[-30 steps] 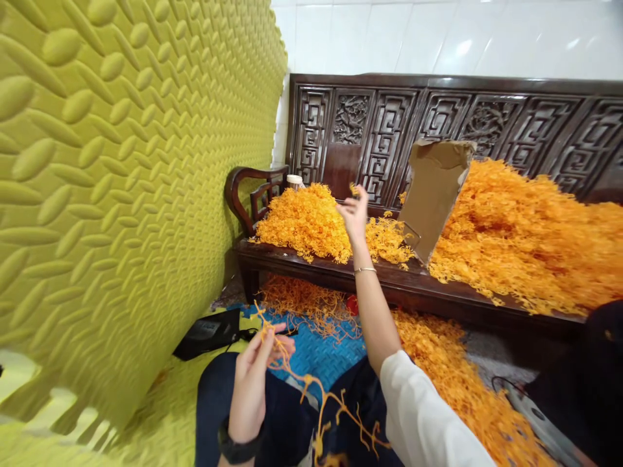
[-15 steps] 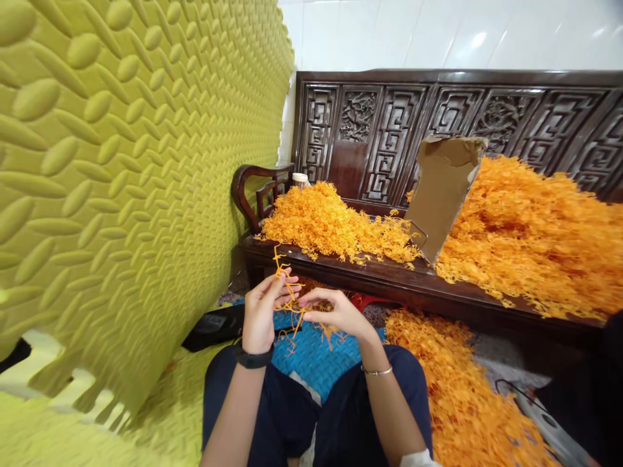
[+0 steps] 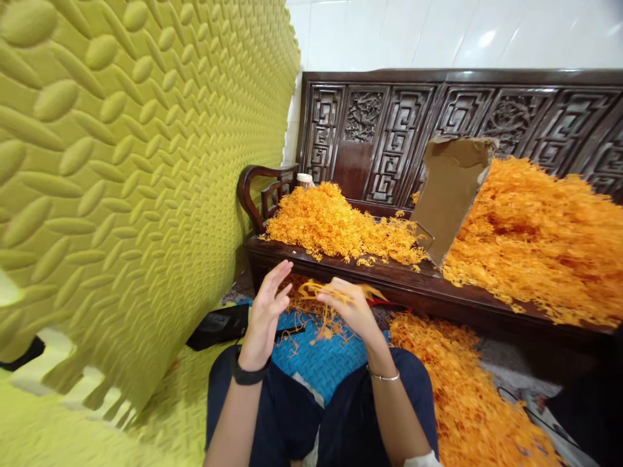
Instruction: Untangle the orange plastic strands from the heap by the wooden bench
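The right hand [image 3: 351, 310] pinched one orange strand [image 3: 325, 293]; the left hand [image 3: 267, 318] stood open, empty. Two orange heaps [image 3: 335, 224] lay along the bench [image 3: 413, 288] seat.

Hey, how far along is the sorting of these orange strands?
Done: a smaller orange pile lies on the bench, left of the cardboard. In hand: the right hand pinches an orange strand; the left hand is open beside it. Left: the big heap and floor strands.

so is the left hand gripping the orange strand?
No, the left hand is open, fingers spread; the right hand pinches the orange strand.
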Motion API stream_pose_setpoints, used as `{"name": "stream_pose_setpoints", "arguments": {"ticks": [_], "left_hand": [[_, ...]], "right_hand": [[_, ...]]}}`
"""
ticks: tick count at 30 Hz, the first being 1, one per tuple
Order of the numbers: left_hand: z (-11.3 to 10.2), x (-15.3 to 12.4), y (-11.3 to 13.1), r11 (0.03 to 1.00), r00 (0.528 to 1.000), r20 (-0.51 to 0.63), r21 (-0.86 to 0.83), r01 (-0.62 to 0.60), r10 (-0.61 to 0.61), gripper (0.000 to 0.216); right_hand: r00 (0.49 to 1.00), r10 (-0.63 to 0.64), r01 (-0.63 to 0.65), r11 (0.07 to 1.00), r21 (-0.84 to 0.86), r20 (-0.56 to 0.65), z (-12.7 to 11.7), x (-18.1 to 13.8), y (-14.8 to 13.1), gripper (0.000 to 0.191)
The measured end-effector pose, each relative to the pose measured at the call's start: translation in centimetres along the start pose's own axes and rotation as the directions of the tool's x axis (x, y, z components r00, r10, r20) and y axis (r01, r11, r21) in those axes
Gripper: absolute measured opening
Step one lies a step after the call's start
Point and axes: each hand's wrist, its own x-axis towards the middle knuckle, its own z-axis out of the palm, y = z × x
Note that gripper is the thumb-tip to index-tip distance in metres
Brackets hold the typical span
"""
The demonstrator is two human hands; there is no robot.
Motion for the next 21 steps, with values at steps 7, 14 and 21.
{"name": "stream_pose_setpoints", "arguments": {"ticks": [7,14,21], "left_hand": [[-0.9,-2.2,-1.8,0.924,0.930,-0.013,0.114,0.365,-0.366,0.069],[0.0,-2.5,-3.1,0.899,0.896,0.307,-0.200,0.389,-0.319,0.072],[0.2,-1.7,-2.6,0.918,0.944,0.281,-0.301,0.259,-0.174,0.047]], "right_hand": [[0.902,-0.402,0.391,0.915,-0.096,-0.160,-0.9,-1.4,-1.9,0.034],[0.861,-0.508,0.508,0.861,-0.003,-0.037,0.0,-4.0,-3.2,0.041],[0.887,-0.454,0.452,0.891,0.041,0.077,0.8,-6.2,-2.3,0.032]]}}
